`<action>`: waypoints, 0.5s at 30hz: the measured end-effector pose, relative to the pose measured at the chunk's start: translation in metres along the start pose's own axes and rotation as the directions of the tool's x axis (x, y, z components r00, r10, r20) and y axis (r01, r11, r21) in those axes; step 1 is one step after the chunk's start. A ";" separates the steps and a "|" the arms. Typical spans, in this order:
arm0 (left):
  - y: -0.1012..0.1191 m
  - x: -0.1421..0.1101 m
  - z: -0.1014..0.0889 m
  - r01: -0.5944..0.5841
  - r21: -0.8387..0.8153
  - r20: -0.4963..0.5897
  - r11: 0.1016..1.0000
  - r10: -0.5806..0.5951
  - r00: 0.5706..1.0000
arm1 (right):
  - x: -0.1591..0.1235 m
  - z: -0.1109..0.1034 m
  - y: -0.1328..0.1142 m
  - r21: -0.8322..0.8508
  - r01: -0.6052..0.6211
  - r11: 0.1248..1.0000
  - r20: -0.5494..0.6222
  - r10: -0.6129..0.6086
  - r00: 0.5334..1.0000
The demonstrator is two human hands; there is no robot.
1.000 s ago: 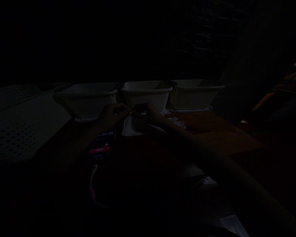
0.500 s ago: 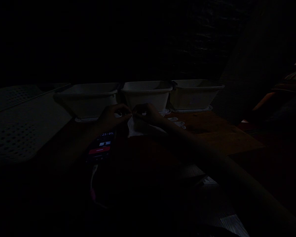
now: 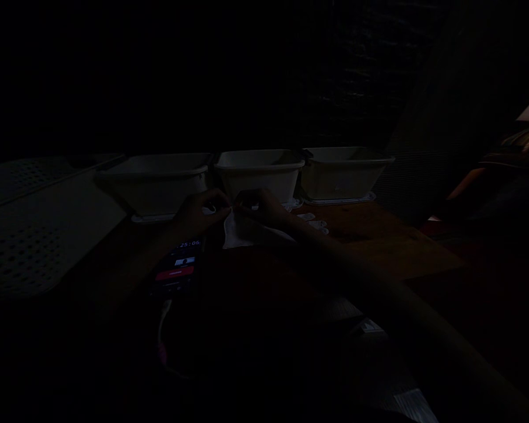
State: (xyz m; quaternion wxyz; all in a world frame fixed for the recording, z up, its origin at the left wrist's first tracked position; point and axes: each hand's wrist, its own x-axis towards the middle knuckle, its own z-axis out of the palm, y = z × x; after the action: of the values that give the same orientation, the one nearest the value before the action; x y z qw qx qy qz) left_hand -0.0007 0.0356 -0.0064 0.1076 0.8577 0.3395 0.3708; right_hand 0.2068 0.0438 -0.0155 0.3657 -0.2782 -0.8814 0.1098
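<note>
The light is very low. A white fabric glove point(image 3: 243, 232) lies across the table, its cuff end towards the left and its fingers out to the right, beyond my right forearm. My left hand point(image 3: 199, 212) pinches the glove's upper cuff edge between thumb and fingertips. Close beside it, my right hand point(image 3: 264, 207) is closed on the same edge, with the fingertips of both hands almost meeting. My right wrist covers the middle of the glove. Whether anything small is between the fingertips is too dark to tell.
Three pale bins point(image 3: 260, 171) stand in a row behind my hands. A perforated basket point(image 3: 30, 235) is at left. A lit phone point(image 3: 175, 273) with a cable point(image 3: 162, 329) lies by my left forearm. The wooden tabletop point(image 3: 379, 235) extends right; a person's arm point(image 3: 467, 183) shows beyond.
The view has shifted slightly, so the bins appear a little lower. Both hands keep their pinch on the glove's edge, and more of the cuff shows below them.
</note>
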 end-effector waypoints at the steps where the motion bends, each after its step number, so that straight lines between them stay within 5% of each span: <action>1: 0.000 0.000 0.000 0.000 0.004 -0.002 1.000 0.000 1.000 | 0.000 0.000 0.000 -0.002 -0.006 1.000 -0.002 0.006 1.000; 15: 0.014 -0.004 0.003 0.036 0.052 0.012 0.998 -0.037 0.999 | -0.002 -0.004 0.002 -0.059 -0.025 0.998 -0.003 0.025 1.000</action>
State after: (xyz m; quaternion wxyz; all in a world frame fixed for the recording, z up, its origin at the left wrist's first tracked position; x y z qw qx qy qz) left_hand 0.0069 0.0226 -0.0048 0.0944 0.8563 0.3640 0.3542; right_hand 0.2116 0.0446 -0.0152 0.3568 -0.2999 -0.8803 0.0882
